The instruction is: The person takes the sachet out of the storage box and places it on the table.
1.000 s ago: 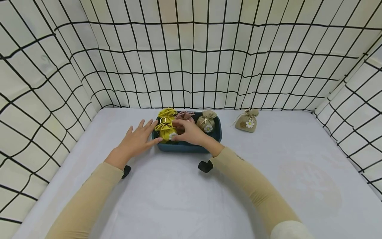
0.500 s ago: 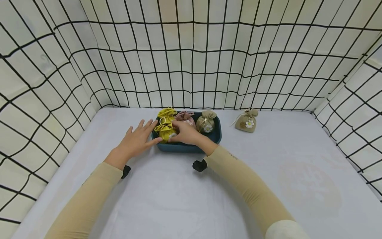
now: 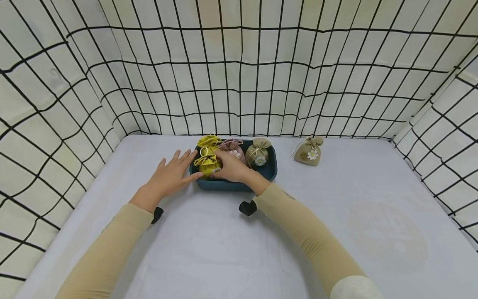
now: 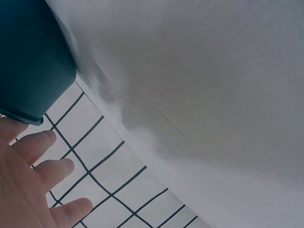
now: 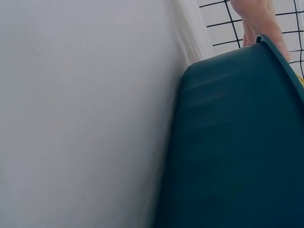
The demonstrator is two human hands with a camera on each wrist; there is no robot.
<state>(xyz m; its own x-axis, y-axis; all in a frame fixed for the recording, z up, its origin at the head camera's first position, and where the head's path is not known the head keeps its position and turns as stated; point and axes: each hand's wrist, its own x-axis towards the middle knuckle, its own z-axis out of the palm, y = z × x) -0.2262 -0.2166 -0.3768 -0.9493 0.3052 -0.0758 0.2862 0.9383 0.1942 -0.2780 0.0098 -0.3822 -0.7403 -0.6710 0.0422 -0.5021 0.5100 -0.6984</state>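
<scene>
A dark teal rectangular tub stands near the back of the table with small drawstring pouches inside. My right hand reaches over its front and grips the front yellow drawstring pouch from the right, thumb low by its white flower. Behind it lies another yellow pouch, then a pink pouch partly hidden by my hand, and a beige pouch at the right. My left hand spreads its straight fingers at the tub's left end; in the left wrist view fingers touch the tub's rim.
A second beige pouch with a daisy lies on the white table, right of the tub. Black-lined grid walls enclose the back and sides. A black wrist device hangs under the right wrist.
My right hand has shifted slightly left, with its thumb staying low at the front yellow pouch. More of the pink pouch shows now. My left hand has stayed in place.
</scene>
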